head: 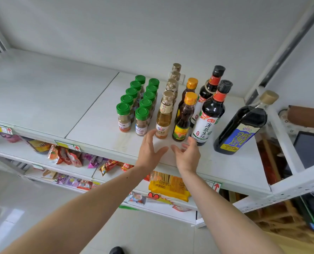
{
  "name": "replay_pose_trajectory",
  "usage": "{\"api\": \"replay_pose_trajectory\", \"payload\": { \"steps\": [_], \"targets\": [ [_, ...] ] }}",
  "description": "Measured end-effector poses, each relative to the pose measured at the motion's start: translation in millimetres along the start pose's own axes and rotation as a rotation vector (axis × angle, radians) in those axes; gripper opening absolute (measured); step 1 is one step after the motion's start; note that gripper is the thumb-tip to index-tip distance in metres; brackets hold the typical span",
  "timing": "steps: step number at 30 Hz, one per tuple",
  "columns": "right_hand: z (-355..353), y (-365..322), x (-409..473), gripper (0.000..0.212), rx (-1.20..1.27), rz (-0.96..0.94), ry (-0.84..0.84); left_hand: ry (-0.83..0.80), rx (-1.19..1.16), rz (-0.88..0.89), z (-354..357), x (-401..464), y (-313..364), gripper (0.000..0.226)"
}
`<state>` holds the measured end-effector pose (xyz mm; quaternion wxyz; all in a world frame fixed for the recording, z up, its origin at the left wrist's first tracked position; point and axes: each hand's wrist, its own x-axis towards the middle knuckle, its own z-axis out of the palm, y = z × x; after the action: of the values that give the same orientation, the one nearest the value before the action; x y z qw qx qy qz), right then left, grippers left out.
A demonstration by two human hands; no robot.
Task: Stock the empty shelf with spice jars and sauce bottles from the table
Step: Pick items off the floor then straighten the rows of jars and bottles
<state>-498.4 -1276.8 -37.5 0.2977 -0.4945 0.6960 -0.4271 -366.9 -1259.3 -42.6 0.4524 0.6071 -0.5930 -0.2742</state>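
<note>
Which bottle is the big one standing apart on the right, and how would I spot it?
On the white shelf, look right of the bottle rows. The big dark bottle stands alone, tilted in view, with a blue label and beige cap; its neighbours have red-banded black caps.

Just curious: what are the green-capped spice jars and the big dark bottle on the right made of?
Green-capped spice jars: clear, probably plastic or glass, since the powder shows through; caps look like matte plastic. Big dark bottle: glossy, likely glass, with sharp highlights.

Spice jars point(137, 105) left of sauce bottles point(196, 110) — all on shelf point(90, 114).
</note>
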Motion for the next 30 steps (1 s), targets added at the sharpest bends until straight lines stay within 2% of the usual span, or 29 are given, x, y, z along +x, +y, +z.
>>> {"api": "replay_pose_trajectory", "payload": {
  "steps": [4,12,19,30],
  "targets": [
    [13.6,-3.7,7.3,0.043,-0.011,-0.015,0.086,-0.020,0.027,-0.030,8.8,8.1,-3.2,0.072],
    [28.3,-14.1,20.9,0.046,-0.111,-0.017,0.218,-0.093,0.050,-0.125,10.6,27.3,-11.0,0.080],
    [25.8,-7.9,18.0,0.044,-0.125,-0.081,0.218,-0.111,0.074,-0.106,9.7,30.2,-12.2,0.078],
    [24.1,-1.2,14.5,0.042,-0.080,-0.107,0.204,0.065,0.087,-0.157,18.1,51.6,-1.0,0.059]
  ]
}}
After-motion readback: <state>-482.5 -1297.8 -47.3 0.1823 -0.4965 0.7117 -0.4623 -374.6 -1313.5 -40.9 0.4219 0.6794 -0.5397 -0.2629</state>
